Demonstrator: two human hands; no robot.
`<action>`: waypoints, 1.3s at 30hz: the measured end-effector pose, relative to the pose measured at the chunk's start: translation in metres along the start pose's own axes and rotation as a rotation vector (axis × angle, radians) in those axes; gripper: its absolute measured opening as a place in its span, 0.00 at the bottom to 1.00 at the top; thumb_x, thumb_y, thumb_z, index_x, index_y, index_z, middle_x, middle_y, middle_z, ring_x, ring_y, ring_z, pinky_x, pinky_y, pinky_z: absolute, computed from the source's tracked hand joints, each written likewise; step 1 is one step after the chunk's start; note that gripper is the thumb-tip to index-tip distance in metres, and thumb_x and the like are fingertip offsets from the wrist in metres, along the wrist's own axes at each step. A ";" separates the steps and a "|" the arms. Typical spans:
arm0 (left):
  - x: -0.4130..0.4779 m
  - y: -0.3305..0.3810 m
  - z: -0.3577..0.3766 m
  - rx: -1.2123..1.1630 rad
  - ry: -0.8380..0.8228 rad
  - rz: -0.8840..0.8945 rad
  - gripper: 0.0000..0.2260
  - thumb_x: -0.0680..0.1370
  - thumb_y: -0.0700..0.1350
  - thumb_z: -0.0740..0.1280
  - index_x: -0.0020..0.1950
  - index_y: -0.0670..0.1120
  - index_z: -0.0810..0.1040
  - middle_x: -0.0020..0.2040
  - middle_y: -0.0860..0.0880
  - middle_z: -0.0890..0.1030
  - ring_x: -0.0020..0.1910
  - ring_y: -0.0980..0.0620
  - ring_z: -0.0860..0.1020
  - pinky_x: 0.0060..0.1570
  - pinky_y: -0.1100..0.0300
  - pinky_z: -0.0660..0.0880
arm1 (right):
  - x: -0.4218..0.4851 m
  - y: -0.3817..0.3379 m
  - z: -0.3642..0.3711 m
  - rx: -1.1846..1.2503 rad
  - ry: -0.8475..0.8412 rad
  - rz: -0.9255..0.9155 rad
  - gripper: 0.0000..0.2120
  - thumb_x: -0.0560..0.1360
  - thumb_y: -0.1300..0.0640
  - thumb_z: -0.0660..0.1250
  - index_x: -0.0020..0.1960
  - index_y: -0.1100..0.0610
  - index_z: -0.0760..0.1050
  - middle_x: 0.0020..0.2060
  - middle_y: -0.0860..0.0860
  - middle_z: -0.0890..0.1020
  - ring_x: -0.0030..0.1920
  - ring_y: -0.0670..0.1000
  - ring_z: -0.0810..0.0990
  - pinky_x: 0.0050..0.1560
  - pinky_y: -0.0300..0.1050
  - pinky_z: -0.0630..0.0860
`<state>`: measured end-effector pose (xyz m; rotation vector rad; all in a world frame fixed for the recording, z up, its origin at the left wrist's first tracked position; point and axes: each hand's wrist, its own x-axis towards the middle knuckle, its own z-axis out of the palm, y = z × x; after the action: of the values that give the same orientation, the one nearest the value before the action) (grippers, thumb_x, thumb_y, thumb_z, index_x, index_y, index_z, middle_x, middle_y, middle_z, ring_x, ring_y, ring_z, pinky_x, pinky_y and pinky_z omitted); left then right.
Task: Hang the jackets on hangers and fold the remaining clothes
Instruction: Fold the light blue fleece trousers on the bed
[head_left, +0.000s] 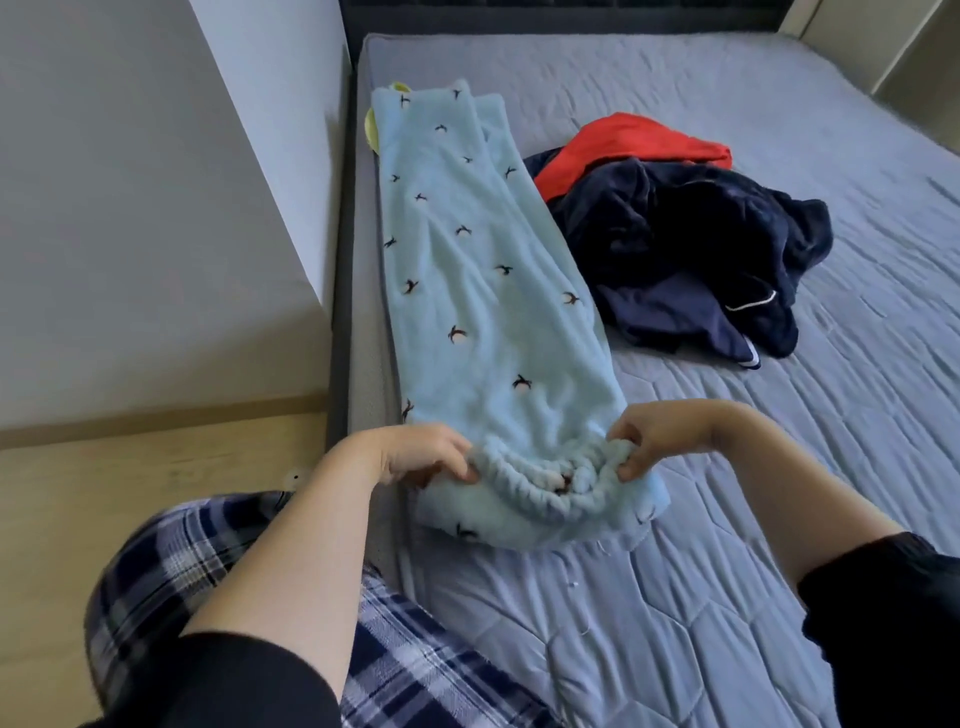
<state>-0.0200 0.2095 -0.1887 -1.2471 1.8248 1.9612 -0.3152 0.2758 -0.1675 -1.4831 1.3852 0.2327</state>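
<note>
The blue pants (483, 291) lie long on the bed (779, 467), legs pointing away. The left grip (423, 454) and right grip (660, 434) both pinch the waistband (530, 475).

The light-blue trousers (483, 291) run along the bed's (779, 467) left edge, from its near end almost to the headboard (545, 15), so that strip is taken. A white wall (156, 208) stands close beside that edge, leaving only a thin gap. Just right of the trousers, a navy pile (691, 249) with a red garment (623, 140) at its far side blocks the bed's middle. Pile and trousers lie almost touching. The left hand (426, 452) and right hand (654, 436) grip the waistband at the near end. Bare mattress lies open toward the right edge, toward the headboard beyond the pile, and at the near edge.
</note>
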 end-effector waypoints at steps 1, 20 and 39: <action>0.002 0.005 -0.008 -0.036 0.131 0.098 0.07 0.69 0.41 0.70 0.45 0.42 0.82 0.46 0.42 0.83 0.48 0.43 0.79 0.49 0.56 0.75 | 0.000 -0.002 -0.010 -0.015 0.103 -0.023 0.07 0.70 0.57 0.74 0.38 0.46 0.81 0.38 0.40 0.84 0.41 0.39 0.80 0.47 0.33 0.73; 0.081 -0.014 -0.036 -0.403 0.796 -0.108 0.28 0.71 0.48 0.72 0.68 0.42 0.68 0.58 0.43 0.78 0.51 0.45 0.78 0.43 0.56 0.74 | 0.105 0.005 -0.027 0.607 0.793 0.383 0.38 0.68 0.32 0.66 0.65 0.61 0.71 0.58 0.55 0.79 0.56 0.55 0.77 0.58 0.49 0.72; 0.050 0.006 -0.017 0.690 1.106 0.513 0.26 0.74 0.44 0.70 0.70 0.44 0.66 0.66 0.43 0.72 0.64 0.42 0.71 0.60 0.45 0.72 | 0.097 -0.066 0.044 -0.473 1.254 -0.214 0.23 0.76 0.58 0.57 0.71 0.61 0.66 0.70 0.60 0.69 0.71 0.59 0.65 0.72 0.57 0.58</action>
<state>-0.0474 0.1731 -0.2159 -1.8401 3.1508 0.4500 -0.2104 0.2355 -0.2216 -2.3115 2.1834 -0.6793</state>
